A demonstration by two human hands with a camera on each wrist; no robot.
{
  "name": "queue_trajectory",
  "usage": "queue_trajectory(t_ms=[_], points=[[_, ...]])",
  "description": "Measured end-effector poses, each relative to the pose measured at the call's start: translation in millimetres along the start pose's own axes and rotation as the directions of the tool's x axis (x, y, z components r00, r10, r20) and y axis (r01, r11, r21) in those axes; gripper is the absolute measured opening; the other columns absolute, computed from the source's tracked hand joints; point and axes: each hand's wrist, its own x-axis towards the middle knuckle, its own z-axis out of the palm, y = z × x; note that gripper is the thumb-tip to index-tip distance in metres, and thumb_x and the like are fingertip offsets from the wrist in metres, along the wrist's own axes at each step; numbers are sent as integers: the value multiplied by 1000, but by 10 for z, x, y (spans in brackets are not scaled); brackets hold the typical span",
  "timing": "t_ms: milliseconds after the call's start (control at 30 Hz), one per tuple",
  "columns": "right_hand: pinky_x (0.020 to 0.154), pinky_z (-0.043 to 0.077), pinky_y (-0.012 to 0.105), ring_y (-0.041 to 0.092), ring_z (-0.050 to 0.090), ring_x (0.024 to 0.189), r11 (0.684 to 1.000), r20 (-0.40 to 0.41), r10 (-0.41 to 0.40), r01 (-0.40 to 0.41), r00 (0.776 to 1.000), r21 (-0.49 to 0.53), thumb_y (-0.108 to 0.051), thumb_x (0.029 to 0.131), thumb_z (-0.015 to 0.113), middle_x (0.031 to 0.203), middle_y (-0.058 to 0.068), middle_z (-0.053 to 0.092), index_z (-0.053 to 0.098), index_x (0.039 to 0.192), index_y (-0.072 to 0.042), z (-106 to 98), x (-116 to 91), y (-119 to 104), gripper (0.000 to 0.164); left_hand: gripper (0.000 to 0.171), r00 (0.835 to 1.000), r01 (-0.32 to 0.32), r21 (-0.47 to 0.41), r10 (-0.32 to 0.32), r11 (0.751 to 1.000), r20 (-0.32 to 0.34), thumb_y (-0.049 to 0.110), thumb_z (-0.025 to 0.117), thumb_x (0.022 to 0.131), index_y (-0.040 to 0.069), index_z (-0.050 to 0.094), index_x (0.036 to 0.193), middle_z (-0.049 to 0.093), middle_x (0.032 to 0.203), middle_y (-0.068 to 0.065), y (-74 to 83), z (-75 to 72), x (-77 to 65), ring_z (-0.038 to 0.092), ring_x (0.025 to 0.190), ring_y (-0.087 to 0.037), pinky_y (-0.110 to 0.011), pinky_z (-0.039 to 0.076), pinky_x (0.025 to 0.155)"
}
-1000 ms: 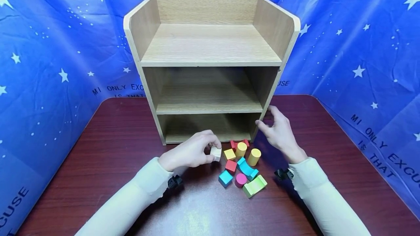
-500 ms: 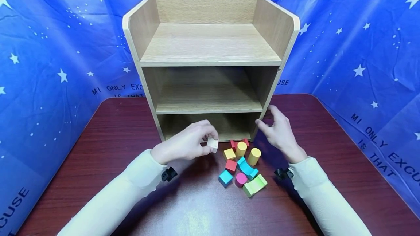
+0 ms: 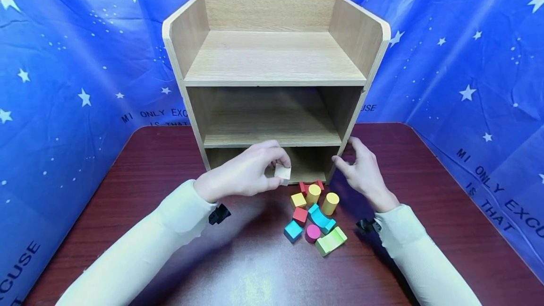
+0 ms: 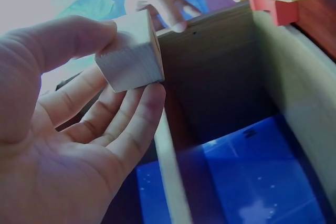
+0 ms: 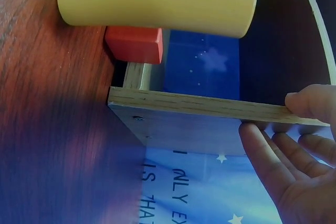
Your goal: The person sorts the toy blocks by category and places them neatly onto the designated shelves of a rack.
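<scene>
Between thumb and fingertips my left hand [image 3: 244, 171] pinches a plain wooden cube [image 3: 283, 173], held up before the bottom opening of a wooden shelf unit [image 3: 274, 58]. The left wrist view shows the cube's pale grain close up, the thumb on one side and fingertips below. My right hand [image 3: 364, 176] grips the shelf unit's right side panel [image 5: 199, 106]; in the right wrist view the thumb lies on the inner side and the fingers on the outer. Nearest to the hands among the blocks are a red notched block [image 3: 302, 188] and two yellow cylinders [image 3: 330, 203].
Loose blocks lie on the dark red table [image 3: 170, 249] before the shelf: a yellow cube [image 3: 298, 200], red cube [image 3: 300, 216], blue cube [image 3: 293, 231], blue curved block [image 3: 320, 218], magenta cylinder [image 3: 312, 233] and green curved block [image 3: 331, 241]. A blue starry curtain [image 3: 85, 60] surrounds the table.
My left hand has carried the wooden cube away from the blocks, up and forward to the shelf's lowest opening. The right hand keeps its place on the side panel.
</scene>
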Motion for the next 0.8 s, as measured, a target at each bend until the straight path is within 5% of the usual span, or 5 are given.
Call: queue_trajectory(t_ms=[267, 533, 800], points=[[69, 53, 46, 32, 64, 88, 1000, -7, -7, 8, 1000, 9, -8, 84, 69, 97, 15, 65, 53, 118, -1, 1, -3, 6, 39, 18, 997, -68, 10, 68, 998, -22, 12, 69, 80, 10, 64, 97, 54, 95, 2, 155, -180, 133, 55, 85, -12, -22, 45, 75], [67, 45, 9, 31, 64, 89, 1000, -5, 1, -1, 1000, 27, -8, 84, 69, 96, 16, 66, 54, 117, -2, 4, 0, 7, 38, 18, 991, -130, -14, 130, 991, -45, 12, 71, 81, 8, 63, 97, 54, 94, 1, 317, -362, 280, 55, 83, -10, -22, 48, 75], [66, 44, 9, 32, 64, 90, 1000, -7, -9, 10, 1000, 28, -9, 84, 70, 98, 16, 66, 54, 118, -2, 8, 3, 16, 39, 17, 983, -170, -23, 168, 985, -76, 8, 70, 80, 7, 63, 95, 55, 93, 0, 472, -567, 435, 53, 86, -8, -18, 47, 76]])
